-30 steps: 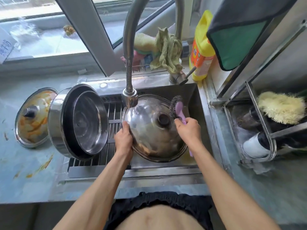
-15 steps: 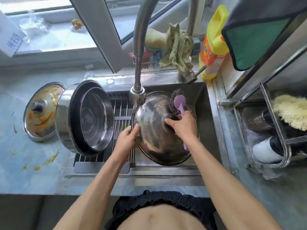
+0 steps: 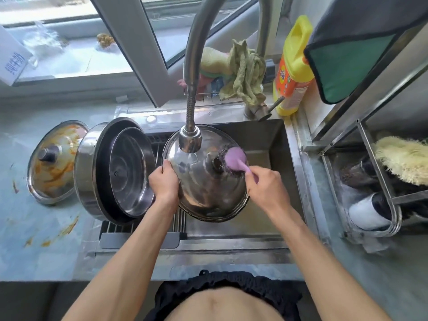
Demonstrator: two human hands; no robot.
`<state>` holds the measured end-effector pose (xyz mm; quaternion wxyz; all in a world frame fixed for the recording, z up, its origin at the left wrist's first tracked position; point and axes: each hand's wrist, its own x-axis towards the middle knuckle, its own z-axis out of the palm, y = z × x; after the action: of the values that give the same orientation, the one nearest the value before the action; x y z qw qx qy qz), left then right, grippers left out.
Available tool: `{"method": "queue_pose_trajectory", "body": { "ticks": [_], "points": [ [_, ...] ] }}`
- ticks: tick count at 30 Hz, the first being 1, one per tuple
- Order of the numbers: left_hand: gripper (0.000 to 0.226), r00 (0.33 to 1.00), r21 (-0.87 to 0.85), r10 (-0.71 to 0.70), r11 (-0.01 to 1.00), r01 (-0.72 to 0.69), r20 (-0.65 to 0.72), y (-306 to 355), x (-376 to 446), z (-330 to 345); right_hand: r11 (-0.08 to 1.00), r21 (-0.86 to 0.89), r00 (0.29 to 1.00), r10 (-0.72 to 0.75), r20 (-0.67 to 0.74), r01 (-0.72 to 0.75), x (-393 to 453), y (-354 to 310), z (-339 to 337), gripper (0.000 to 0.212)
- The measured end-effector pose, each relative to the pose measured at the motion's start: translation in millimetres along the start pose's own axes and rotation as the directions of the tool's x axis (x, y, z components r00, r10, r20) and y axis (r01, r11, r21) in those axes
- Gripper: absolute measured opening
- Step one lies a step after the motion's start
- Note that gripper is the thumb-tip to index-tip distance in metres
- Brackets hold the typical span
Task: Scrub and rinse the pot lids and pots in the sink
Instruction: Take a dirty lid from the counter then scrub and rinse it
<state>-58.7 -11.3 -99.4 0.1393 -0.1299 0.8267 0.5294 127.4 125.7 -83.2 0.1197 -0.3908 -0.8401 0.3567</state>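
A large steel pot lid (image 3: 208, 195) is held tilted over the sink (image 3: 266, 140), its dark knob facing me. My left hand (image 3: 163, 181) grips the lid's left rim. My right hand (image 3: 264, 184) grips the handle of a pink scrub brush (image 3: 235, 157), whose dark bristles press on the lid beside the knob. The faucet head (image 3: 190, 141) hangs over the lid's upper part. A steel pot (image 3: 115, 172) lies on its side on the drain rack, mouth toward me. A second lid (image 3: 54, 161), smeared with orange sauce, rests on the counter at the left.
A yellow detergent bottle (image 3: 293, 66) and a green rag (image 3: 245, 72) stand behind the sink. A metal dish rack (image 3: 375, 188) at the right holds a yellow scrubber (image 3: 403, 161) and cups. Orange stains mark the left counter (image 3: 46, 228). An open window frame (image 3: 129, 47) leans overhead.
The lid has turned so its knob faces me again. My right hand has slid the brush from the lid's upper edge down to beside the knob. The left hand keeps its grip.
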Motion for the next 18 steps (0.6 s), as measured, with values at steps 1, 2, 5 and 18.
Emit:
{"method": "queue_pose_trajectory", "body": {
  "ticks": [1, 2, 5, 18],
  "points": [
    [0.041, 1.000, 0.010, -0.001, 1.000, 0.001, -0.008, -1.1, -1.0, 1.0, 0.997, -0.068, 0.999, -0.032, 0.043, 0.034, -6.6, -2.3, 1.1, 0.026],
    [0.042, 1.000, 0.021, 0.004, 1.000, -0.004, -0.010, -1.4, -2.6, 1.3, 0.988, -0.134, 0.994, -0.057, 0.098, 0.070, -9.7, -7.5, 4.4, 0.027],
    [0.045, 0.997, 0.064, 0.071, 0.995, -0.071, -0.010, -0.8, -12.2, 3.5, 0.982, -0.188, 0.989, 0.000, 0.148, 0.029, 1.7, -22.3, 9.4, 0.025],
    [0.048, 0.983, 0.096, 0.153, 0.985, -0.143, -0.099, -6.8, -18.3, -30.8, 0.969, -0.248, 0.981, 0.064, 0.184, -0.017, 24.6, -48.1, 18.0, 0.025]
  ]
}}
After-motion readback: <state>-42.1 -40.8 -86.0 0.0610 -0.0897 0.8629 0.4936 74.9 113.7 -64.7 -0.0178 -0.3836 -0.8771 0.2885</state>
